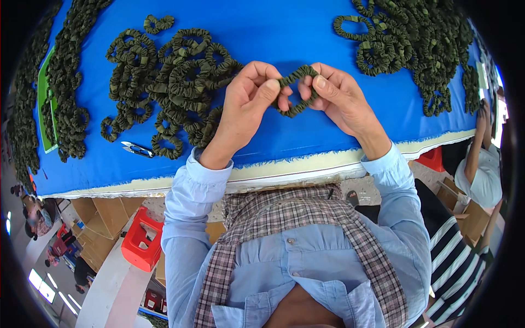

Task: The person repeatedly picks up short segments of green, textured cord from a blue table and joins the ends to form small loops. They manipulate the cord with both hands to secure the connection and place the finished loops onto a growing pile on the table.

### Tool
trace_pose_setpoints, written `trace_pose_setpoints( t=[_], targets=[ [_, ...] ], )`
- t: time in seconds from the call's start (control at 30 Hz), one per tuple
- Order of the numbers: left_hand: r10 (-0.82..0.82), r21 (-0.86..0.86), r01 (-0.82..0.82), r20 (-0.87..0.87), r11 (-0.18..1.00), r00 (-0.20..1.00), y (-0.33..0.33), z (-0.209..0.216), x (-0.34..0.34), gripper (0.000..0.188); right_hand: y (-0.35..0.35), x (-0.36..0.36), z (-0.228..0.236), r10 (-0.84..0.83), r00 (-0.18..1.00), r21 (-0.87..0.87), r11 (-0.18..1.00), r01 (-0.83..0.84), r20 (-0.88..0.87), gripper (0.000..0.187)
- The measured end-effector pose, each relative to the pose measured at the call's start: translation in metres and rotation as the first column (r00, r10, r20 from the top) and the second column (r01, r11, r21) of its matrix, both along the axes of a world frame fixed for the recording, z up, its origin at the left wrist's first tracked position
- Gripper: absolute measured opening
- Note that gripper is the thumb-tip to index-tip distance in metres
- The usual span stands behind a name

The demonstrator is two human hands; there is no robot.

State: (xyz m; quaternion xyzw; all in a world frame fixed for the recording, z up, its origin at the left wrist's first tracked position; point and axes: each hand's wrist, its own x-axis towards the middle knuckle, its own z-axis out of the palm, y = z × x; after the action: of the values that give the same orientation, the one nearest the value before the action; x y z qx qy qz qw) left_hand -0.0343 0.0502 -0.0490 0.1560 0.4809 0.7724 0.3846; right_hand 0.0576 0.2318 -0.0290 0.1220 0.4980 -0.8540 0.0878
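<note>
Between my two hands is a dark green scrunchie (297, 74), its ring held open above the blue tabletop. My left hand (250, 98) pinches its left side between thumb and fingers. The right side is gripped by my right hand (340, 97), thumb uppermost. Just left of my left hand lies a loose heap of similar green scrunchies (188, 82). A pair of thread snips (138, 149) rests at the near edge of that heap.
A larger scrunchie pile (410, 41) covers the table's far right. More scrunchies (68, 82) line the left, beside a green tray (45, 104). Below the table's frayed edge stand a red stool (143, 240) and cardboard boxes (106, 216). A co-worker's arm (474, 145) reaches in at right.
</note>
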Motion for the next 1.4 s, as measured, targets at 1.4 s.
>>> trace_pose_setpoints(
  t=[1.4],
  targets=[
    [-0.035, -0.08, 0.024, -0.138, 0.996, 0.99, -0.001, -0.001, 0.0, 0.019, -0.012, 0.002, -0.002, 0.072, 0.996, 0.261, 0.964, -0.058, -0.044, 0.023]
  ],
)
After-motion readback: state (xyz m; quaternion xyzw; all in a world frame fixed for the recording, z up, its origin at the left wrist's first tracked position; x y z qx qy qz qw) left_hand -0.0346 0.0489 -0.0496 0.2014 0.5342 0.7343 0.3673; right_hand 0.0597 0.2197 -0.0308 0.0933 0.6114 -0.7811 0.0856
